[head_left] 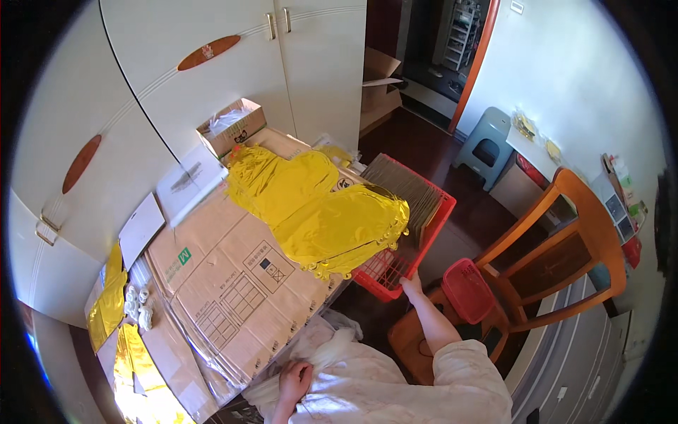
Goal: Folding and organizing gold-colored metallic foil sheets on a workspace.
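Observation:
At the right edge of the cardboard-covered work surface, my right hand point(412, 285) grips the near rim of a red plastic basket point(446, 212). The basket stands tilted in the view, with a stack of thin brownish sheets point(402, 185) inside. Shiny gold foil pieces point(339, 225), flat with scalloped ends, are spread over the cardboard point(233, 275) and reach the basket's side. Down by my lap, my left hand point(295, 381) rests against my pale clothing with its fingers curled in. Whatever it may hold is hidden.
A small open carton point(240, 126) with white plastic stands at the back. More gold foil point(134, 360) and white rolls point(139, 307) lie at the left. To the right are a wooden chair point(565, 247) bearing a red tray point(469, 291), and a blue-grey stool point(486, 145).

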`<state>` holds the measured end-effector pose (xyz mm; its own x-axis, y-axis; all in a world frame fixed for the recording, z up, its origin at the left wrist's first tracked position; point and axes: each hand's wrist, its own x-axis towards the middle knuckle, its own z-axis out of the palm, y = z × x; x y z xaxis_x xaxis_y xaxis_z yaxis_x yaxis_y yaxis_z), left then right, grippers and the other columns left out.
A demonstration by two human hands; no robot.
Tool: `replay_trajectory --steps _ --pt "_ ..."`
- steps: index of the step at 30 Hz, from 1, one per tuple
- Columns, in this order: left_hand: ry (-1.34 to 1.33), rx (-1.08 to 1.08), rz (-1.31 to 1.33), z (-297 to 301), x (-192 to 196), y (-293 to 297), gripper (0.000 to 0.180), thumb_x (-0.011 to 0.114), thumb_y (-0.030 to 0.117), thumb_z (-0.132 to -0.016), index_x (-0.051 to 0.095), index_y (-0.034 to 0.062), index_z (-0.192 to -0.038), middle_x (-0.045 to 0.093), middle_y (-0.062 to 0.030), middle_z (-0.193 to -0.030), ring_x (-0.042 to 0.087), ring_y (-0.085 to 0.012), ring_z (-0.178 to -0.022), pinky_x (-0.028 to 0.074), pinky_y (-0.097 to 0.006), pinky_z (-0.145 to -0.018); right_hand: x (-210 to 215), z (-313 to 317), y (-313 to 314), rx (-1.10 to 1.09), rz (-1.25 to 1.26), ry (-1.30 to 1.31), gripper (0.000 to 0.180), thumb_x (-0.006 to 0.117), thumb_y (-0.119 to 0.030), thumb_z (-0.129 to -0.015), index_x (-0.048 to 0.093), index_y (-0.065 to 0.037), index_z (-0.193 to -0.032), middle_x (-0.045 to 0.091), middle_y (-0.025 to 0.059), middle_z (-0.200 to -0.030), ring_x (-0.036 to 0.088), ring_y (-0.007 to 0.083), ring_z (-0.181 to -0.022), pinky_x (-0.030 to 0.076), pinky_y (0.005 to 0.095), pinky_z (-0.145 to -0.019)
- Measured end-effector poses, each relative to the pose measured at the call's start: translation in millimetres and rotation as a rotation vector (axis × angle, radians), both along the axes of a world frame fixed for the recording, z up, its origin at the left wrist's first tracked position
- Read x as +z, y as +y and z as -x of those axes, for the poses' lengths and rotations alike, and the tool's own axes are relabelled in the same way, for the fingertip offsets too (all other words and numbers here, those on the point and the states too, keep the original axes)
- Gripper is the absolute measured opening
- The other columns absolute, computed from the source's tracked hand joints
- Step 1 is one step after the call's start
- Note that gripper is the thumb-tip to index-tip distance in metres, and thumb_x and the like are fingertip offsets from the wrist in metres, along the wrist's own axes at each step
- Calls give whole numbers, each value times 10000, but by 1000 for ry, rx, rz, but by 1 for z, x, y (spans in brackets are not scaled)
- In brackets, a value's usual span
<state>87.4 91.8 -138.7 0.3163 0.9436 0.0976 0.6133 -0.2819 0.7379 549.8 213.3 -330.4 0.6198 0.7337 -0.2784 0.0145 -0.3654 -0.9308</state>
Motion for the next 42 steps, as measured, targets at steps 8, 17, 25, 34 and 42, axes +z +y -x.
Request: replay_trajectory --steps 8,17,25,34,42 --pt "-29 3 3 4 -5 0 67 681 128 -824 687 68 -854 639 -104 -807 613 -321 -768 485 -422 -714 49 4 -8 -6 304 -263 765 683 -295 -827 342 -34 -1460 609 207 -1248 587 349 -1159 431 382 -1006" --pt "-197 39 165 -3 45 -10 272 698 124 -815 677 61 -1079 661 -147 -960 638 -337 -853 501 -412 -773 199 97 -35 217 -145 -224 227 623 -245 -896 612 -21 -856 595 37 -715 564 170 -675 464 327 -637" --pt "-691 -270 585 -3 96 3 347 651 312 -947 629 26 -1143 626 -25 -952 530 -82 -831 473 -265 -735 315 287 -79 1103 -341 1204 382 650 -316 -921 523 -41 -687 511 63 -622 446 166 -569 332 302 -557" --pt "-1118 244 771 153 35 -112 431 506 454 -1000 655 64 -892 596 10 -860 514 -93 -764 416 -262 -675 371 364 -55 1850 -584 447 116 636 -155 -890 628 -53 -835 602 68 -804 576 225 -778 458 337 -722" --pt "-292 1160 482 249 -183 -257 356 534 305 -947 605 76 -1211 659 -182 -1086 634 -326 -994 498 -409 -876 450 445 -43 2235 -1053 66 252 700 -60 -791 656 -64 -1039 650 54 -964 623 232 -890 487 364 -780"
